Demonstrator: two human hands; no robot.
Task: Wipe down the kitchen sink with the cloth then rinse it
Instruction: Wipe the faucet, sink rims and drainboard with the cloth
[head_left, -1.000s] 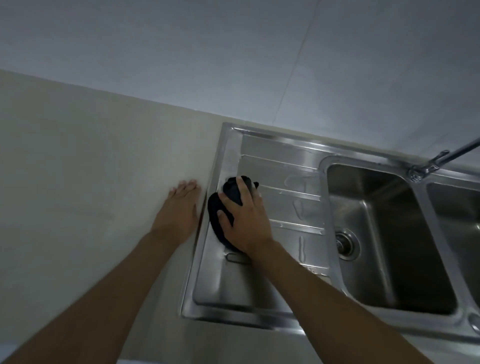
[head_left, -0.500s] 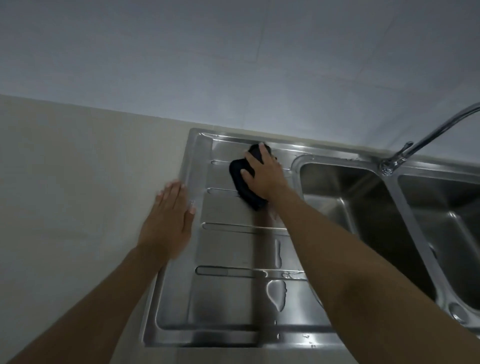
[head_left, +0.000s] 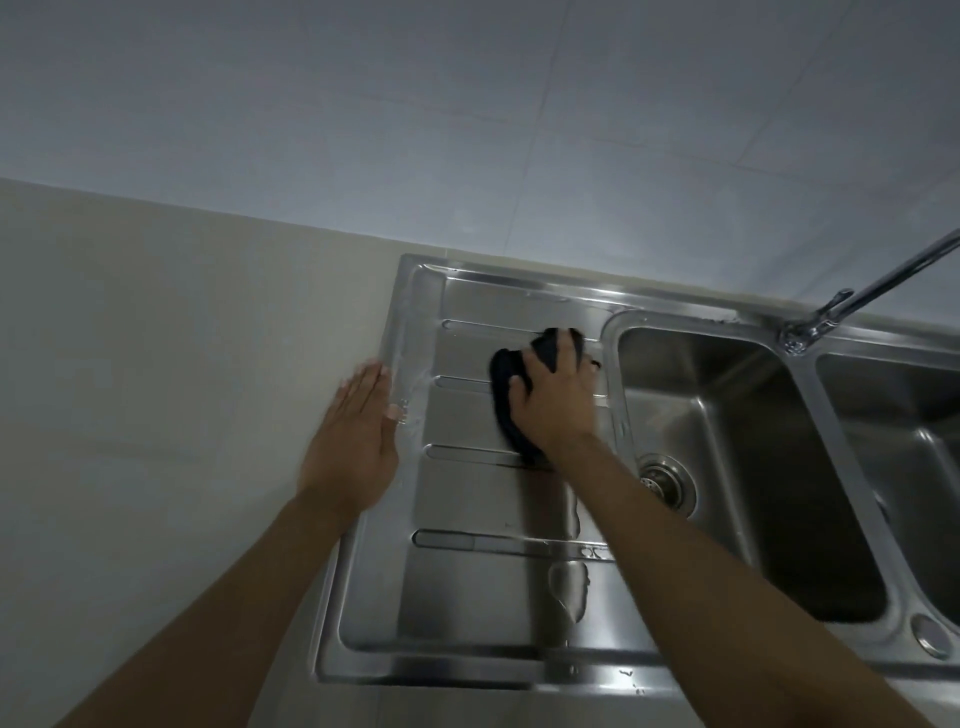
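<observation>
A stainless steel sink (head_left: 467, 597) with a ribbed drainboard on the left and two basins on the right fills the lower right of the view. My right hand (head_left: 553, 400) presses a dark cloth (head_left: 504, 379) flat on the upper right part of the drainboard, close to the first basin's rim. My left hand (head_left: 353, 447) lies flat with fingers together on the counter, its thumb side touching the sink's left rim. A small puddle (head_left: 569, 582) sits low on the drainboard.
The first basin (head_left: 727, 467) has a round drain strainer (head_left: 665, 478). A chrome faucet (head_left: 831, 312) rises at the back between the basins. The beige counter (head_left: 156, 415) spreads to the left, and a pale tiled wall stands behind.
My right hand with the cloth has slid from the drainboard's left edge toward its back right, then slightly nearer. My left hand stays by the rim. The view has shifted.
</observation>
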